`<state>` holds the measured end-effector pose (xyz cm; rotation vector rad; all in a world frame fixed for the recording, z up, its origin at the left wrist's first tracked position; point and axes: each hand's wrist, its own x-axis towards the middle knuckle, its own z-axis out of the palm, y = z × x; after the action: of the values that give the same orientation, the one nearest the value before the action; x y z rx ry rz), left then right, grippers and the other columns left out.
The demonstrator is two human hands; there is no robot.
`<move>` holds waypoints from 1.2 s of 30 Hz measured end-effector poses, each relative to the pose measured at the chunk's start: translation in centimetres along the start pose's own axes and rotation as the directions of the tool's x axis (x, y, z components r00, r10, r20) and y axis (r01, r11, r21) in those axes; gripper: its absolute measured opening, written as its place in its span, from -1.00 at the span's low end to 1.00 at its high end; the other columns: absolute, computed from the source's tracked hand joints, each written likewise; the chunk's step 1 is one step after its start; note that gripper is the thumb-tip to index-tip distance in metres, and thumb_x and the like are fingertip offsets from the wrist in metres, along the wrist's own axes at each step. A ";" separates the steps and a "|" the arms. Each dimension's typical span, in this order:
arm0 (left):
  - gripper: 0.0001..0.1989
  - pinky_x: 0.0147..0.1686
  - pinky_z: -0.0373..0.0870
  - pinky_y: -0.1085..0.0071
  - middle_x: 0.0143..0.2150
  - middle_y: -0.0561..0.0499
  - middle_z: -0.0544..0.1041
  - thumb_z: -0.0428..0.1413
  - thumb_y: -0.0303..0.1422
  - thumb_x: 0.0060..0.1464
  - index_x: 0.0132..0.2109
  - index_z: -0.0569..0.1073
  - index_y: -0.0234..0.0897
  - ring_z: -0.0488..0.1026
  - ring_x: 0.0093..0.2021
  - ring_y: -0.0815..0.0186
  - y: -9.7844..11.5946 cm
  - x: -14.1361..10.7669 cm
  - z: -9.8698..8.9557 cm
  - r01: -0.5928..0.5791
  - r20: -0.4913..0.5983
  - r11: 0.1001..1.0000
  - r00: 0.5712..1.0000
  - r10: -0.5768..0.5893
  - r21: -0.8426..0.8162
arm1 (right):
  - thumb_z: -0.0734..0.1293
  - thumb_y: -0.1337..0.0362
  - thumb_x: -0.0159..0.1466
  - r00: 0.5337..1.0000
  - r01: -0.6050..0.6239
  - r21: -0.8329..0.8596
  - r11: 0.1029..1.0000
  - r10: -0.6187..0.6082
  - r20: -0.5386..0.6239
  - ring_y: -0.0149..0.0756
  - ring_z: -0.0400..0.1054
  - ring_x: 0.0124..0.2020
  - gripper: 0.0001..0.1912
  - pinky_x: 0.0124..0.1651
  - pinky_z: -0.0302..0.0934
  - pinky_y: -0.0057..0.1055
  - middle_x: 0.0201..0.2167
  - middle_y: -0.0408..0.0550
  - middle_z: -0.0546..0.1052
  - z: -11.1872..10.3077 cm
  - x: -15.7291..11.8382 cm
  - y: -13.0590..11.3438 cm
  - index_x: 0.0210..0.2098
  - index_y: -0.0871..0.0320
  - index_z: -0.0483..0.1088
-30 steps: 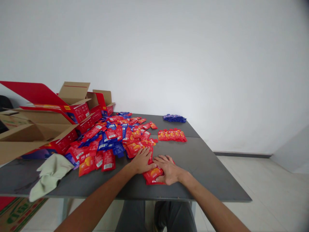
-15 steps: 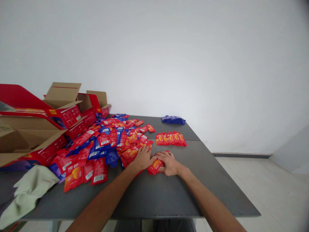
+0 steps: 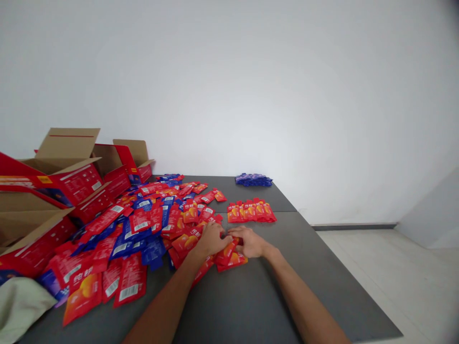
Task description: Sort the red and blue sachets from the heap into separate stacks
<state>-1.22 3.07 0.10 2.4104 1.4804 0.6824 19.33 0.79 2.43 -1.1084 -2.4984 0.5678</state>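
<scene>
Red packets with orange fruit pictures [image 3: 225, 255] lie on the dark table between my hands. My left hand [image 3: 214, 239] has its fingers curled at the top of these packets, at the right edge of a large loose pile of red and blue packets [image 3: 154, 220]. My right hand [image 3: 248, 241] is curled round the right side of the same packets, its fingertips close to my left hand. Beyond them lies an overlapping row of red packets [image 3: 251, 211]. Farther back is a stack of blue packets [image 3: 253, 179].
Open red cardboard boxes [image 3: 77, 184] stand along the left side. A pale green cloth [image 3: 25, 303] lies at the near left. The dark table [image 3: 308, 267] ends at a slanting right edge, with pale floor beyond. A white wall rises behind.
The view has shifted slightly, with boxes and pile lower and farther left. My fingers have curled more, and the red packets between my hands are now tilted and spread apart.
</scene>
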 end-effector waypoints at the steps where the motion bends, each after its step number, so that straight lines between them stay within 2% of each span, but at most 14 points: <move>1: -0.69 0.08 0.25 0.12 -0.19 -0.11 0.57 0.13 -0.08 0.05 -0.33 0.59 -0.22 0.39 0.00 0.06 0.0 -0.1 0.0 -0.007 0.003 1.000 1.000 0.007 -0.012 | 0.34 0.37 0.09 0.999 0.007 0.031 0.999 -0.006 -0.045 -0.12 0.33 0.13 -0.46 0.24 0.12 -0.23 0.14 -0.01 0.47 0.3 0.1 0.3 0.09 0.08 0.47; 5: -0.72 0.13 0.21 0.11 -0.15 -0.10 0.57 0.11 -0.13 0.08 -0.28 0.59 -0.23 0.36 0.06 0.06 0.4 -0.5 -0.5 -0.047 0.006 0.995 0.999 0.048 -0.091 | 0.26 0.45 0.14 0.977 0.012 0.139 0.990 0.018 -0.212 -0.19 0.36 0.10 -0.54 0.22 0.18 -0.24 0.10 -0.07 0.50 1.4 0.2 0.6 -0.02 0.02 0.55; 8: -0.73 0.04 0.29 0.18 -0.18 -0.07 0.56 0.08 -0.17 0.12 -0.22 0.54 -0.26 0.41 -0.03 0.13 0.6 -0.8 -1.0 -0.004 -0.010 0.958 1.000 0.001 -0.286 | 0.22 0.41 0.22 0.954 0.024 0.225 0.974 0.045 -0.296 -0.20 0.34 0.13 -0.61 0.23 0.18 -0.19 0.13 -0.07 0.47 1.6 0.1 -0.2 -0.08 -0.01 0.57; 12: -0.68 -0.24 0.36 0.36 -0.22 -0.02 0.54 0.17 -0.16 0.04 -0.14 0.46 -0.29 0.45 -0.25 0.27 0.7 -1.0 -1.2 0.137 -0.009 0.766 0.983 -0.183 -0.627 | 0.24 0.31 0.25 0.903 0.004 0.387 0.922 0.163 -0.397 -0.15 0.31 0.17 -0.60 0.24 0.17 -0.15 0.16 0.01 0.43 2.0 0.3 -1.5 0.05 0.03 0.49; 14: -0.68 -0.30 0.35 0.40 -0.28 0.01 0.53 0.20 -0.14 0.01 -0.19 0.45 -0.29 0.44 -0.31 0.30 0.9 -1.1 -1.2 0.151 -0.003 0.675 0.975 -0.222 -0.722 | 0.26 0.23 0.26 0.874 -0.008 0.539 0.842 0.268 -0.406 -0.15 0.41 0.02 -0.53 0.09 0.30 -0.18 0.05 0.04 0.50 2.4 0.4 -2.0 0.16 0.06 0.37; 16: -0.68 -0.34 0.34 0.42 -0.31 0.03 0.53 0.22 -0.13 -0.02 -0.22 0.45 -0.28 0.44 -0.34 0.31 1.3 -1.2 -1.3 0.148 0.008 0.601 0.973 -0.229 -0.785 | 0.27 0.14 0.28 0.849 -0.003 0.680 0.733 0.361 -0.386 -0.20 0.45 -0.19 -0.53 -0.12 0.35 -0.27 -0.14 0.00 0.56 2.7 0.6 -2.4 0.16 0.08 0.33; 19: -0.68 -0.39 0.33 0.44 -0.37 0.04 0.51 0.24 -0.12 -0.05 -0.29 0.44 -0.28 0.42 -0.39 0.32 1.8 -1.3 -1.3 0.154 0.015 0.529 0.966 -0.257 -0.834 | 0.26 -0.04 0.30 0.839 -0.012 0.773 0.634 0.427 -0.337 -0.29 0.37 -0.37 -0.63 -0.31 0.26 -0.40 -0.36 -0.10 0.51 2.8 0.5 -2.8 -0.14 0.12 0.45; 22: -0.69 -0.44 0.27 0.48 -0.42 0.08 0.46 0.23 -0.12 -0.02 -0.35 0.41 -0.29 0.38 -0.43 0.36 1.9 -1.4 -1.1 0.150 -0.028 0.522 0.948 -0.318 -0.840 | 0.27 -0.11 0.29 0.853 -0.042 0.777 0.628 0.427 -0.300 -0.41 0.21 -0.50 -0.57 -0.44 0.10 -0.49 -0.51 -0.19 0.39 2.8 0.3 -3.0 -0.35 0.15 0.41; 27: -0.66 -0.53 0.12 0.53 -0.52 0.15 0.30 0.16 -0.14 0.06 -0.46 0.29 -0.27 0.23 -0.51 0.45 1.8 -1.3 -1.3 0.109 -0.139 0.581 0.920 -0.366 -0.806 | 0.32 -0.11 0.25 0.884 -0.107 0.680 0.725 0.382 -0.269 -0.48 0.02 -0.60 -0.56 -0.52 -0.10 -0.50 -0.64 -0.28 0.21 3.2 0.4 -3.0 -0.47 0.15 0.32; 30: -0.61 -0.54 0.12 0.54 -0.55 0.15 0.29 0.12 -0.09 0.10 -0.48 0.27 -0.27 0.22 -0.53 0.46 2.2 -1.4 -1.7 0.101 -0.153 0.577 0.915 -0.374 -0.810 | 0.31 -0.13 0.25 0.855 -0.118 0.668 0.735 0.418 -0.308 -0.47 0.02 -0.59 -0.54 -0.53 -0.09 -0.50 -0.63 -0.27 0.21 3.5 0.6 -2.9 -0.49 0.13 0.27; 32: -0.60 -0.54 0.19 0.54 -0.53 0.11 0.36 0.12 -0.04 0.08 -0.46 0.31 -0.28 0.29 -0.52 0.44 2.6 -1.6 -1.9 0.138 -0.080 0.516 0.922 -0.378 -0.845 | 0.30 -0.15 0.24 0.812 -0.101 0.693 0.714 0.461 -0.358 -0.45 0.05 -0.57 -0.53 -0.51 -0.04 -0.50 -0.61 -0.26 0.24 3.5 0.8 -2.7 -0.48 0.13 0.27; 34: -0.61 -0.53 0.29 0.51 -0.48 0.07 0.45 0.18 -0.02 0.01 -0.38 0.39 -0.29 0.39 -0.51 0.40 3.0 -1.7 -1.8 0.244 0.102 0.426 0.939 -0.328 -0.871 | 0.30 -0.18 0.23 0.758 -0.077 0.727 0.682 0.514 -0.402 -0.44 0.07 -0.56 -0.51 -0.50 0.01 -0.49 -0.59 -0.24 0.26 3.3 0.8 -2.4 -0.48 0.13 0.26; 36: -0.62 -0.54 0.37 0.47 -0.47 0.04 0.50 0.24 -0.06 -0.07 -0.34 0.42 -0.31 0.45 -0.52 0.34 3.2 -1.9 -1.4 0.350 0.276 0.393 0.932 -0.233 -0.850 | 0.30 -0.20 0.21 0.706 -0.063 0.751 0.657 0.562 -0.432 -0.44 0.07 -0.55 -0.50 -0.51 0.02 -0.49 -0.58 -0.24 0.27 3.0 0.7 -2.2 -0.49 0.12 0.26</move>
<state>-0.15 -0.19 2.12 1.2755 1.0144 0.9100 16.16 -0.68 1.04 -1.1736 -1.2784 0.9382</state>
